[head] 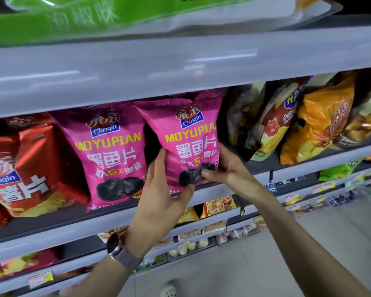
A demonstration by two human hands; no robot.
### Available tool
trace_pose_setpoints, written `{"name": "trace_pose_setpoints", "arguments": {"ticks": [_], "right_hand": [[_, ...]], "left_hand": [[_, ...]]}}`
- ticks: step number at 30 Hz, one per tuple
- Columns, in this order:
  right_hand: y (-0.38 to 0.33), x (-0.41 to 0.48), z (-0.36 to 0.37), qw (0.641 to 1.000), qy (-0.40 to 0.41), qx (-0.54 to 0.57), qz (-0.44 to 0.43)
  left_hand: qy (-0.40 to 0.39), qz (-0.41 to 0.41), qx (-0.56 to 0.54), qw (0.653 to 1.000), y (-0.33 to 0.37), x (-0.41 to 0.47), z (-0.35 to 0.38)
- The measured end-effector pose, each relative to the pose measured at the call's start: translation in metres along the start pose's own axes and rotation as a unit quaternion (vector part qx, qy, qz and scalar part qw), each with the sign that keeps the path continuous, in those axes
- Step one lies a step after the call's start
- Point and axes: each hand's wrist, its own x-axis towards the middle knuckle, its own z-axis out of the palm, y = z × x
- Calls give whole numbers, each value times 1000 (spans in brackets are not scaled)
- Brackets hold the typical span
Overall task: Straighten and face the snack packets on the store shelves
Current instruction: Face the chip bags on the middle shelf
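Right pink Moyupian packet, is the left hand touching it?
Touching. Head view: the left hand grips the right pink Moyupian packet by its lower left edge.

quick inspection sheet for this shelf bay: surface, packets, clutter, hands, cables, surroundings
surface: grey shelf, with packets standing in a row along it.
job's things: right pink packet is held at the shelf's front, face out; left pink packet stands beside it, face out; red packet is at the far left.
clutter: packets to the right, including an orange packet, look tilted and crowded.
grippers: left hand grips the right pink packet's lower left; right hand grips its lower right.
cables: nothing seen.
surroundings: green packet on the shelf above; lower shelves stocked; grey floor; wristwatch on the left wrist.
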Motion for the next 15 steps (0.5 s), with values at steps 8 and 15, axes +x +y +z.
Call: {"name": "trace_pose_setpoints", "arguments": {"ticks": [8, 15], "right_hand": [[-4, -5, 3, 1000, -5, -26, 9], [0, -7, 4, 1000, -18, -21, 8]], "left_hand": [[-6, 12, 64, 998, 3, -5, -5], [-19, -4, 100, 995, 5, -25, -2]]}}
